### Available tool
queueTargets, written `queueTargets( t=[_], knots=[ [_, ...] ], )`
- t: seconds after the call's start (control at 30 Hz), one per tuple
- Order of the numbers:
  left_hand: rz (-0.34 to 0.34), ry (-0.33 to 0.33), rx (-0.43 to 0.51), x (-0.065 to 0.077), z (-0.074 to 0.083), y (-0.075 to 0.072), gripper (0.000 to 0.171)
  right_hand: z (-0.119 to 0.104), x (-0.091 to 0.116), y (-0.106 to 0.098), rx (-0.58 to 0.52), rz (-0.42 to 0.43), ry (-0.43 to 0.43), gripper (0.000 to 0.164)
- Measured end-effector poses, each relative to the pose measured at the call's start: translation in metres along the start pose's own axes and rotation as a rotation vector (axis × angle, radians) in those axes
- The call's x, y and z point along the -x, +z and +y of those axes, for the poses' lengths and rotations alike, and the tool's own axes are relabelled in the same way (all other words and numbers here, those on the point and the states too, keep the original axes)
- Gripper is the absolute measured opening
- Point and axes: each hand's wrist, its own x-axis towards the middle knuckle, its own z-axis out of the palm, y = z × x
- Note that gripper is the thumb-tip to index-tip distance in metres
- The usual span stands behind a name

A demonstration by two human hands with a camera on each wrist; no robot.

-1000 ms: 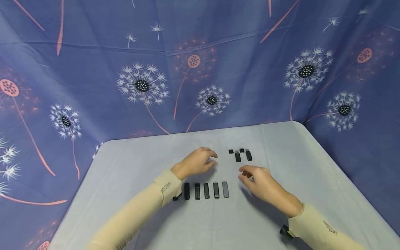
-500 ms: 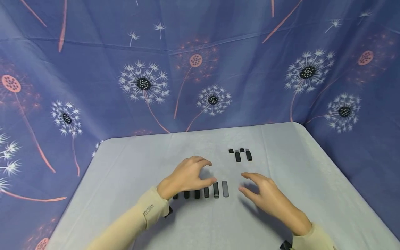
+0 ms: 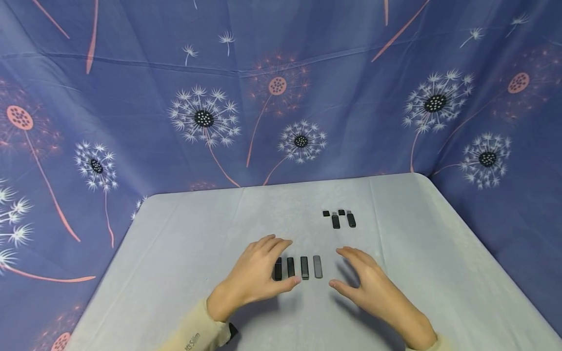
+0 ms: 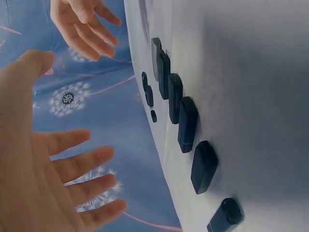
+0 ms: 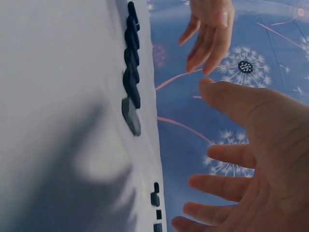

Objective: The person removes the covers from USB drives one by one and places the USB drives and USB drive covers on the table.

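My left hand [image 3: 251, 274] hovers over the left part of a row of several USB sticks, fingers spread and holding nothing. It hides the leftmost ones in the head view, but the left wrist view shows a black USB stick [image 4: 204, 167] and another dark one [image 4: 226, 215] at that end. A grey USB stick [image 3: 318, 266] ends the row on the right, beside a black stick [image 3: 304, 267]. To the right of it my right hand [image 3: 375, 287] is held above the table, empty, thumb and fingers apart.
Farther back lie two uncapped black USB sticks [image 3: 335, 222], their metal plugs showing. A small black cap [image 3: 326, 213] and a second cap [image 3: 341, 212] lie near them. The pale table [image 3: 197, 234] meets a blue dandelion-print cloth [image 3: 145, 122] behind.
My left hand has come back toward me and to the left, from behind the row to above it, its fingers spreading. My right hand has moved slightly nearer to me and opened wider.
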Motion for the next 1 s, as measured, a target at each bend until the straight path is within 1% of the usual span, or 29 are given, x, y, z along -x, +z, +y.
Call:
queueTargets(
  t=[0.17, 0.37, 0.57, 0.67, 0.77, 0.9, 1.0],
  knots=[
    [0.027, -0.021, -0.039, 0.014, 0.002, -0.002, 0.088, -0.010, 0.001, 0.009, -0.013, -0.015, 0.019, 0.071],
    [0.017, -0.068, -0.106, 0.027, 0.005, 0.002, 0.096, -0.013, 0.002, 0.015, 0.012, -0.046, 0.016, 0.077],
    [-0.002, -0.103, -0.140, 0.039, 0.009, 0.005, 0.102, -0.012, 0.001, 0.013, 0.097, -0.042, -0.084, 0.088],
    [-0.009, -0.124, -0.135, 0.041, 0.010, 0.006, 0.104, -0.012, -0.001, 0.010, 0.133, -0.062, -0.125, 0.093],
    [-0.030, -0.141, -0.120, 0.042, 0.012, 0.007, 0.104, -0.012, -0.005, 0.007, 0.145, -0.108, -0.131, 0.097],
    [-0.064, -0.156, -0.096, 0.041, 0.015, 0.010, 0.102, -0.011, -0.011, 0.006, 0.118, -0.179, -0.088, 0.100],
    [-0.071, -0.163, -0.090, 0.040, 0.017, 0.013, 0.103, -0.008, -0.018, 0.007, 0.078, -0.221, -0.047, 0.100]
  ],
)
